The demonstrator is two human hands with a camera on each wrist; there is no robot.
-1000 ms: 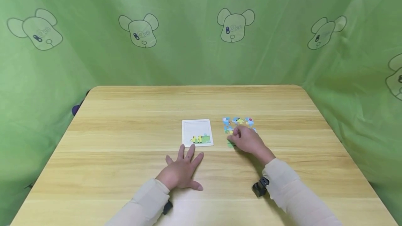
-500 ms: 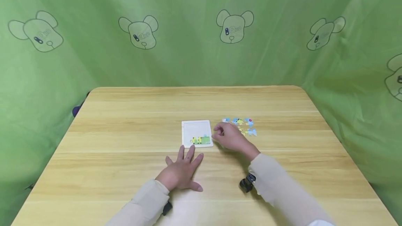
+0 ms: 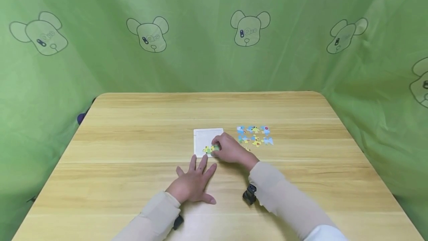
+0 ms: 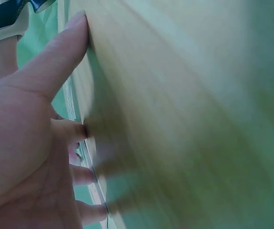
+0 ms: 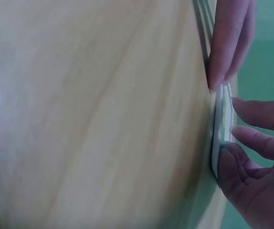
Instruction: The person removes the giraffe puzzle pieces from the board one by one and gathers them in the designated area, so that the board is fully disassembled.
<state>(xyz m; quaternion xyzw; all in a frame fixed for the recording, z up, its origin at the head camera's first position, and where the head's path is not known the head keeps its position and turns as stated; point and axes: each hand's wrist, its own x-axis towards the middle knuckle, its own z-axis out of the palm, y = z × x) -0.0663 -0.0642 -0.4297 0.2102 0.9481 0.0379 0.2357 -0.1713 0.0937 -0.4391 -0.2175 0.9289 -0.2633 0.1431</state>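
Observation:
In the head view, a white square puzzle tray (image 3: 195, 142) lies on the table, with fitted yellow and green puzzle pieces (image 3: 207, 149) along its lower part. My right hand (image 3: 228, 148) is over the tray's lower right side, thumb and fingers curled down to a pinch on a puzzle piece that they mostly hide. In the right wrist view, the right hand's fingertips (image 5: 228, 150) are right at the tray's surface. My left hand (image 3: 193, 183) rests on the table with fingers spread, its fingertips (image 3: 204, 156) at the tray's near edge.
Several loose puzzle pieces (image 3: 256, 142), blue and yellow, lie in rows right of the tray, the nearest partly behind the right wrist. The wooden table (image 3: 133, 129) ends at a green curtain (image 3: 200, 66) printed with bear heads. Black wrist cameras (image 3: 249, 194) hang below the sleeves.
My right hand has moved left from the loose pieces to the tray, uncovering several of those pieces. My left hand has stayed at the tray's near edge.

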